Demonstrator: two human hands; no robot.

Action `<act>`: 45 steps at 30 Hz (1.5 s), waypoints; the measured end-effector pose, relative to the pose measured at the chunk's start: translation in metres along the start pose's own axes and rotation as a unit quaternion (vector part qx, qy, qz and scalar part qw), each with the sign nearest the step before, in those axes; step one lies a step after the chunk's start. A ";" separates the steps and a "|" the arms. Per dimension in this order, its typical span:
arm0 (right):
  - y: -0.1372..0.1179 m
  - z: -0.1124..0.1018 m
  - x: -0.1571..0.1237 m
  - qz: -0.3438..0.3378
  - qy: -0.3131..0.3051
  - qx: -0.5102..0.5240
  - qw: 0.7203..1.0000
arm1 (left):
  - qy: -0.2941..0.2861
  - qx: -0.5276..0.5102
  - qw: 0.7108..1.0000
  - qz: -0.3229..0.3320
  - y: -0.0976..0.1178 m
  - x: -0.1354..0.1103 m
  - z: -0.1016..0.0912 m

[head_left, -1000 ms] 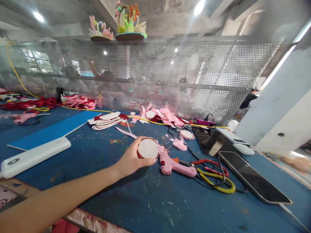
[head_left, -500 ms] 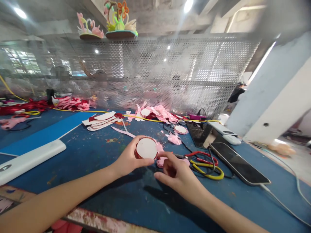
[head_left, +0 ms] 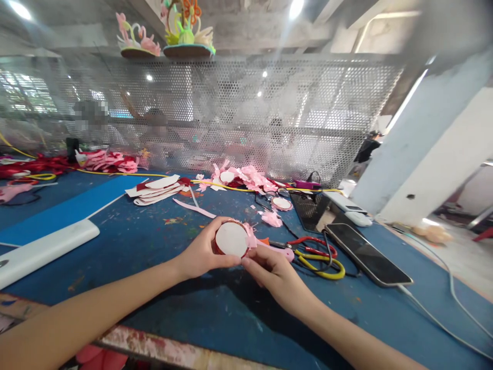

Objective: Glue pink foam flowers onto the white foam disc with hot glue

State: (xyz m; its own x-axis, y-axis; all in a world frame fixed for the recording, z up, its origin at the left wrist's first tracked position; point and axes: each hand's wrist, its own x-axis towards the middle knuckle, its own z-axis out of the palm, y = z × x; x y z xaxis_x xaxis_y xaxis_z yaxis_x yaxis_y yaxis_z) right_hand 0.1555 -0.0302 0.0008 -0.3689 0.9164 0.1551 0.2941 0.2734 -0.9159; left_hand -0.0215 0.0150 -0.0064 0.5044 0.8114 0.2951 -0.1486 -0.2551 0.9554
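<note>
A round white disc [head_left: 232, 240] with a dark red rim faces me, tilted up above the table. My left hand [head_left: 204, 252] grips it from the left, thumb along the lower edge. At the disc's right rim my right hand [head_left: 275, 272] is closed in a pinch, thumb and forefinger together. A pink strip [head_left: 251, 237] gathers along that rim and seems to run behind the right fingers, showing again beyond them; the pinched spot itself is partly hidden. Just right of that hand lie red-handled scissors [head_left: 316, 245] and a yellow-handled tool [head_left: 327, 270].
A phone [head_left: 370, 254] with its cable lies at right. Pink scraps [head_left: 250, 177], a second rimmed disc [head_left: 282, 204] and stacked white pieces [head_left: 157, 190] lie farther back. A long white device [head_left: 50, 252] is at left. A perforated metal screen [head_left: 231, 113] stands behind the table.
My right hand has moved in to the disc's rim, and its thumb and forefinger have closed there. My left hand keeps its hold. The view has shifted slightly.
</note>
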 end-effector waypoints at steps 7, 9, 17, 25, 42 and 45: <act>0.003 -0.001 0.001 0.026 -0.005 0.051 0.998 | 0.006 -0.019 1.000 -0.018 0.005 0.001 0.001; 0.002 -0.001 0.001 0.029 -0.003 0.047 0.998 | 0.013 -0.026 0.999 -0.023 0.006 0.001 0.001; 0.006 -0.004 0.001 0.013 0.012 0.010 1.000 | 0.041 -0.047 0.997 -0.054 0.007 0.001 0.001; 0.002 -0.006 0.001 -0.004 0.056 -0.065 0.996 | 0.051 -0.080 0.992 -0.078 0.010 0.001 0.003; 0.000 -0.003 -0.001 0.004 0.072 -0.058 0.996 | 0.017 -0.015 0.997 -0.071 0.011 0.001 0.004; 0.001 -0.004 -0.001 0.006 0.068 -0.061 0.996 | 0.021 -0.023 0.997 -0.071 0.011 0.002 0.004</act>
State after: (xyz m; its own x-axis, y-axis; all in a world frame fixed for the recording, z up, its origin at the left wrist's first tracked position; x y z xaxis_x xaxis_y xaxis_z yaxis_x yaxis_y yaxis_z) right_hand 0.1599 -0.0296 0.0013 -0.2435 0.9490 0.2004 0.4057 0.2873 -0.8677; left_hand -0.0192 0.0118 0.0048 0.4880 0.8589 0.1557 -0.1175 -0.1121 0.9867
